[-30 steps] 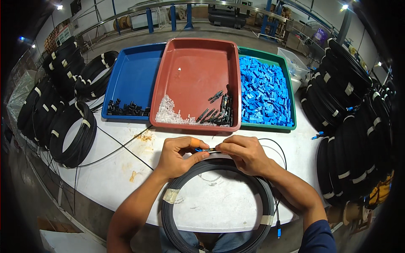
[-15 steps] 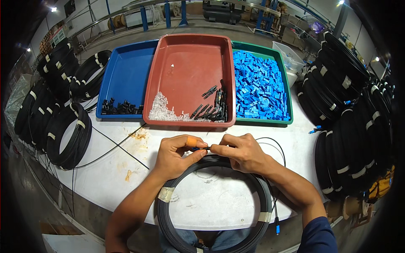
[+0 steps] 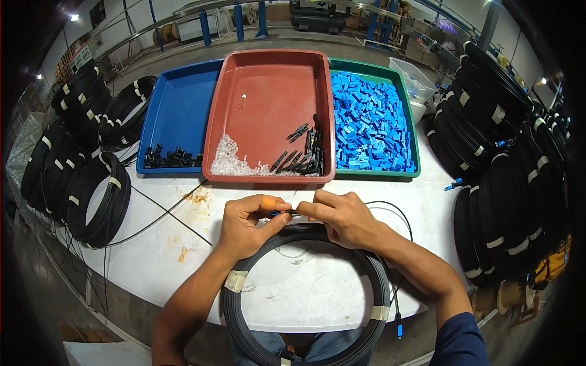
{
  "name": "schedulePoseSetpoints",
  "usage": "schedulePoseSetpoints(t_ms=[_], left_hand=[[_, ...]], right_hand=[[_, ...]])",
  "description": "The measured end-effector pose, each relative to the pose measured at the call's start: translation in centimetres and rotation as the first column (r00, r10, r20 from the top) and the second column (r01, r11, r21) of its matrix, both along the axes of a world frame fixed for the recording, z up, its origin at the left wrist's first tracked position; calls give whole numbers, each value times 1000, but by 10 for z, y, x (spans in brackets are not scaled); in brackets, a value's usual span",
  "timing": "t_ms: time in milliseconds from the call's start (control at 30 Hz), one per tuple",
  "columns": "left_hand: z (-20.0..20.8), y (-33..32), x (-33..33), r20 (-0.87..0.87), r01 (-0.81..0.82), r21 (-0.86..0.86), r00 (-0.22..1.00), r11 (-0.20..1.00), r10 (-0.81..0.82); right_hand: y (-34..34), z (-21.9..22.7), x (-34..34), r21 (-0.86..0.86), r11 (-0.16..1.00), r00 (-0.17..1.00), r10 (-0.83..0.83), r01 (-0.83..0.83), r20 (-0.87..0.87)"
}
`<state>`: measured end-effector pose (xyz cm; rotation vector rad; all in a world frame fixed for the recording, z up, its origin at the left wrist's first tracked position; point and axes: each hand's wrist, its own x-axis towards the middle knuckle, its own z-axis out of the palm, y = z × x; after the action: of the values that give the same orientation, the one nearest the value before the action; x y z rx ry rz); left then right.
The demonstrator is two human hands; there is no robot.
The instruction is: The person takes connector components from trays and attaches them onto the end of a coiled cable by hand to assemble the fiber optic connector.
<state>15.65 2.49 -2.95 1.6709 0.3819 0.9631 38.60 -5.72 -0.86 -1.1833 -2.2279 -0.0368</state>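
Above the far edge of a coil of black cable (image 3: 231, 305), both hands meet at a small blue-and-black cable connector (image 3: 276, 213). My left hand (image 3: 245, 227), with orange tape round its index finger, pinches the blue part between thumb and index finger. The fingers of my right hand (image 3: 345, 218) are closed on the black end of the connector; they hide most of it. The coil stands leaning at the table's near edge, bound with pale tape. Right of it hangs a cable end with a blue connector (image 3: 400, 328).
Across the back stand a blue tray (image 3: 177, 116) of small black parts, a red tray (image 3: 271, 85) with clear and black pieces, and a green tray (image 3: 410, 122) full of blue connector housings. Black cable coils are stacked left (image 3: 101, 207) and right (image 3: 494, 238) on the white table (image 3: 152, 262).
The view has shifted slightly. Both hands keep their grip at the connector, and a little more of its blue part shows between the left fingers.
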Motion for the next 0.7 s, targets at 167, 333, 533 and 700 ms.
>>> schedulePoseSetpoints(t_ms=[167,333,533,700], left_hand=[[1,0,-1,13,25,-53,1000,998,-24],[2,1,-3,-14,16,0,1000,1000,-16],[0,1,1,8,0,-20,1000,1000,0],[1,0,1,63,-35,-120,997,992,43]], right_hand=[[-1,1,-1,36,999,999,-4,2,49],[-2,3,0,42,999,997,-1,-2,71],[-1,2,2,61,998,997,-8,3,73],[8,-6,0,103,995,966,21,5,-257]])
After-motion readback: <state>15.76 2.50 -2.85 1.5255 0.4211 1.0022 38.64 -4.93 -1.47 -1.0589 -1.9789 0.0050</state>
